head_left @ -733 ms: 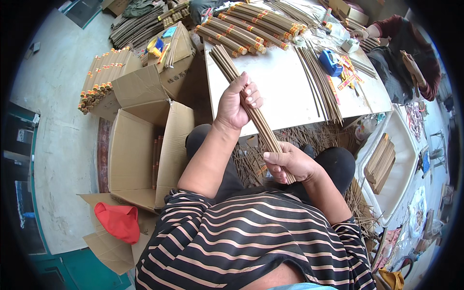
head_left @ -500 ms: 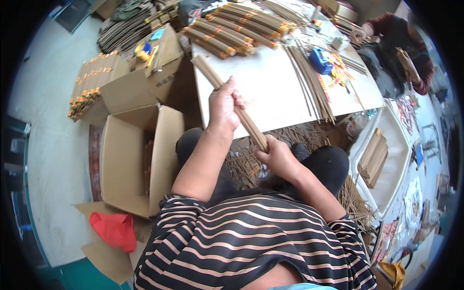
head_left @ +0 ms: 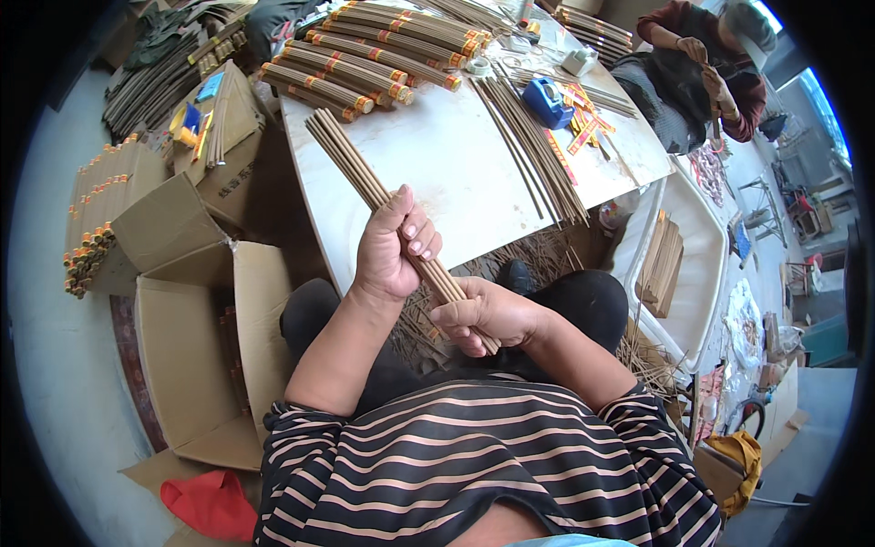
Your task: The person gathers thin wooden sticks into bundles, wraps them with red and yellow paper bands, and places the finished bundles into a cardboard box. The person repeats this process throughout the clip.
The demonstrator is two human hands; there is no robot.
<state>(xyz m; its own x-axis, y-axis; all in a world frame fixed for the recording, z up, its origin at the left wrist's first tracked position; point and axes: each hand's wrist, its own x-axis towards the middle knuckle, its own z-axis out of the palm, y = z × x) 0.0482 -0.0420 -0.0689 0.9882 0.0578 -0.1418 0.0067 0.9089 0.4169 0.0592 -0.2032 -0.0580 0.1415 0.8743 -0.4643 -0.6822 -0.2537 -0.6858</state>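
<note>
From where I stand, the biggest thing is the white table [head_left: 437, 155], its near edge just in front of the seated worker's knees. To the worker's left gapes an open cardboard box [head_left: 187, 356], flaps spread. To the right stands a white tub [head_left: 697, 283] with a pile of brown sticks [head_left: 663, 264] in it. Past the table's right side sits a co-worker in dark red sleeves [head_left: 743, 118], both hands raised around something thin and brown.

Wrapped rolls [head_left: 383, 59] with red and yellow bands lie side by side across the back left of the table. Right of them, loose sticks [head_left: 538, 150] are spread toward the near edge. A red cloth [head_left: 211, 504] lies by the box.

The worker's own bundle of sticks [head_left: 351, 169] is up in front of the body, slanting, its upper end out over the table. The left hand [head_left: 394, 246] has its fingers curled round the middle; the right hand [head_left: 488, 314] grips near the lower end, the tips poking out below.

Smaller still, a blue tape dispenser [head_left: 547, 102] sits beside scattered red and yellow strips [head_left: 588, 118].
</note>
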